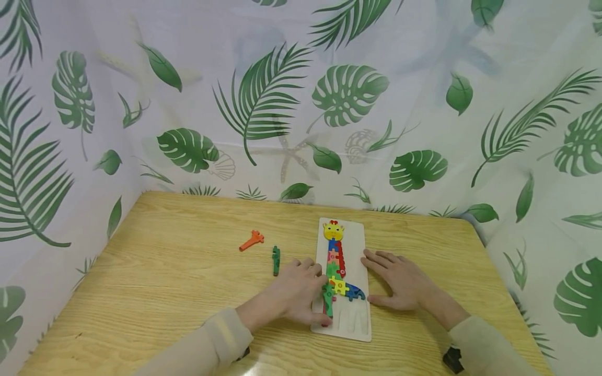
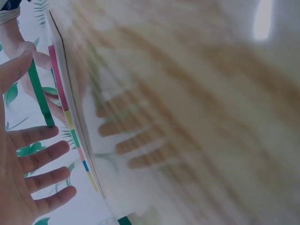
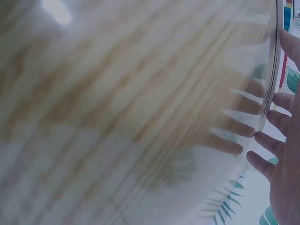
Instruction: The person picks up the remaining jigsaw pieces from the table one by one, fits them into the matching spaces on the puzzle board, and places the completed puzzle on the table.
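Note:
A pale wooden puzzle board (image 1: 354, 245) lies lengthwise before me, with a giraffe of colourful interlocking pieces partly laid in it. At its top sits the yellow head piece (image 1: 333, 231); a blue piece (image 1: 355, 292) lies at the right of the body. My left hand (image 1: 301, 290) is over the board's lower left, pinching a green puzzle piece (image 1: 328, 302) between thumb and index finger, above a red piece (image 1: 324, 323). In the left wrist view that green piece (image 2: 41, 93) appears edge-on. My right hand (image 1: 400, 279) has extended fingers touching the board's right edge.
On the table (image 1: 178, 292), left of the board, lie an orange puzzle piece (image 1: 252, 240) and another green piece (image 1: 276, 261). Bare leg-shaped recesses show at the board's lower right. A leaf-patterned cloth (image 1: 282, 104) hangs behind the table.

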The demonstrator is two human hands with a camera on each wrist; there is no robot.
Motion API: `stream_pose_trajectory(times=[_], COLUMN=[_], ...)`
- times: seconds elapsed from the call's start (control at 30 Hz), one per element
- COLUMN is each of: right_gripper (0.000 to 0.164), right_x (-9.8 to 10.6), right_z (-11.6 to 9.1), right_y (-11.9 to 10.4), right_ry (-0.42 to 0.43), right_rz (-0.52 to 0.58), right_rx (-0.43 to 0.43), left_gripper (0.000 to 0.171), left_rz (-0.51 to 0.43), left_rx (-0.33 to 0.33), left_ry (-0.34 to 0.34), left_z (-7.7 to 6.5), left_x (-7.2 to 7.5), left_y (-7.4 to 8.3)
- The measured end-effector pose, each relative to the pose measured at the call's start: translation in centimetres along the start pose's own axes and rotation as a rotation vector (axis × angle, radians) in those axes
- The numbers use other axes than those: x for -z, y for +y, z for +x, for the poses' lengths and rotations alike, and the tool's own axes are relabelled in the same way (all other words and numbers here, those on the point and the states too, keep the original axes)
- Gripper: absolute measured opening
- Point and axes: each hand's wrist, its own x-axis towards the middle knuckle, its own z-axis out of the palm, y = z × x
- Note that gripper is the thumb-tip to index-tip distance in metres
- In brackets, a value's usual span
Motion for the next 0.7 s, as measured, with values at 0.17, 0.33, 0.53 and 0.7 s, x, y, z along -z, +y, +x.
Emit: stream_pose_trajectory(times=[0.17, 0.33, 0.53, 0.7], right_gripper=[0.095, 0.094, 0.094, 0.094], right_x=[0.2, 0.2, 0.1, 0.1], right_z=[0.0, 0.0, 0.0, -0.1], right_y=[-0.1, -0.1, -0.1, -0.1], right_ry=[0.003, 0.004, 0.01, 0.012], right_rz=[0.002, -0.001, 0.0, 0.0], right_rx=[-0.001, -0.002, 0.003, 0.001], left_gripper=[0.086, 0.085, 0.087, 0.087], left_rz=[0.013, 0.021, 0.007, 0.018], left_rx=[-0.014, -0.026, -0.031, -0.041], left_ry=[-0.003, -0.006, -0.04, -0.047], left_z=[0.2, 0.5, 1.0, 1.3], left_x=[-0.2, -0.3, -0.1, -0.2], left_y=[0.3, 0.5, 0.8, 1.0])
